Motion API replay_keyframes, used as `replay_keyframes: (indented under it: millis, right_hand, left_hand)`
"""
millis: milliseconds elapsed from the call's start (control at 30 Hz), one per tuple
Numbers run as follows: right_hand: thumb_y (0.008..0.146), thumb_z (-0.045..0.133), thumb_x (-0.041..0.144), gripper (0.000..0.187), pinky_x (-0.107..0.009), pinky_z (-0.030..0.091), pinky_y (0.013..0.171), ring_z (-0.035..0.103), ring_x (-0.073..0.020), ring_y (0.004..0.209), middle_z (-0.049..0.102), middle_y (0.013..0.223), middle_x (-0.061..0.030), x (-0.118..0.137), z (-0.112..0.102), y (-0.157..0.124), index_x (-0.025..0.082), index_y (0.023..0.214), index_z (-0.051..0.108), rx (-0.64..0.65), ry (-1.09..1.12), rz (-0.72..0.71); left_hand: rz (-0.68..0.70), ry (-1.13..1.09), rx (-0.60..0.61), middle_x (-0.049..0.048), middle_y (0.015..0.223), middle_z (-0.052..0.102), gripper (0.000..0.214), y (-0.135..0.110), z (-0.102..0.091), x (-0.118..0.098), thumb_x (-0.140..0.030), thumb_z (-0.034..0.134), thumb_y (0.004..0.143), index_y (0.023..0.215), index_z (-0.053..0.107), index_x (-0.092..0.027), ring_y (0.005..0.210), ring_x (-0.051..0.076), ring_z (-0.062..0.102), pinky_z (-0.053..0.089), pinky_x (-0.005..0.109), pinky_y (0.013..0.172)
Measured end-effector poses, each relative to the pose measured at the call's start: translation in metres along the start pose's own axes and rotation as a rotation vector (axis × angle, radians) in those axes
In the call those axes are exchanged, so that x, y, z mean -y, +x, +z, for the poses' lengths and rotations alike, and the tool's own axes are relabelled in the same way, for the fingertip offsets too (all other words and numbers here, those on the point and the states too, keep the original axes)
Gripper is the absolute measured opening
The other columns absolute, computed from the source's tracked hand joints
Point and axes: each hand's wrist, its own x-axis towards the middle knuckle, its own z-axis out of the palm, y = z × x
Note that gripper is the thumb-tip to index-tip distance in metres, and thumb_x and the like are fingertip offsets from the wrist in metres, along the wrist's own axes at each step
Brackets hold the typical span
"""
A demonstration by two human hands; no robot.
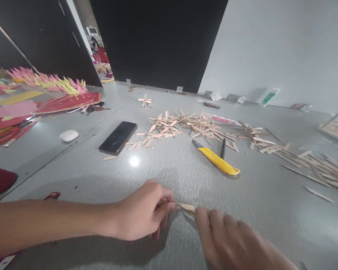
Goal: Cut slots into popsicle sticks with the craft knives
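A black panel and pale wall rise behind a grey surface catching bright glare.

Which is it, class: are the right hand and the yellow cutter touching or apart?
Apart: the head view shows grey surface between the right hand and the yellow cutter lying beyond it.

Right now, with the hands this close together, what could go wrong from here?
The left hand pinches a slim wooden piece close beside the right hand, so it could slip or snap if pressed unevenly. The yellow utility knife lies loose beyond the hands, near scattered wooden sticks; a reach for those might brush it, though whether its blade is exposed is unclear. The smartphone lies right beside some sticks, so it might get scratched.
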Motion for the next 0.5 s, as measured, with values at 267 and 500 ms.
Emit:
replay_keyframes:
  millis: [267,500]
  right_hand:
    - [0.067,0.053,-0.001,0.032,-0.034,0.023,0.047,0.055,-0.0172,0.047,0.063,0.064,0.0019,-0.015,0.021,0.010,0.023,0.088,0.057,0.023,0.148,-0.068]
    - [0.074,0.056,0.000,0.023,-0.033,0.019,0.047,0.055,-0.0167,0.044,0.058,0.059,0.0005,-0.003,0.005,0.011,0.021,0.081,0.056,0.040,-0.015,-0.019]
  left_hand:
    - [-0.035,-0.093,-0.054,-0.0001,0.060,0.061,0.034,0.000,0.006,0.003,-0.034,0.049,0.103,0.073,0.053,-0.017,0.048,0.014,0.066,0.047,0.018,0.042]
    - [0.058,0.018,-0.128,-0.0032,0.050,0.052,0.040,-0.003,0.011,0.003,-0.036,0.043,0.106,0.071,0.053,-0.018,0.046,0.013,0.062,0.044,0.017,0.043]
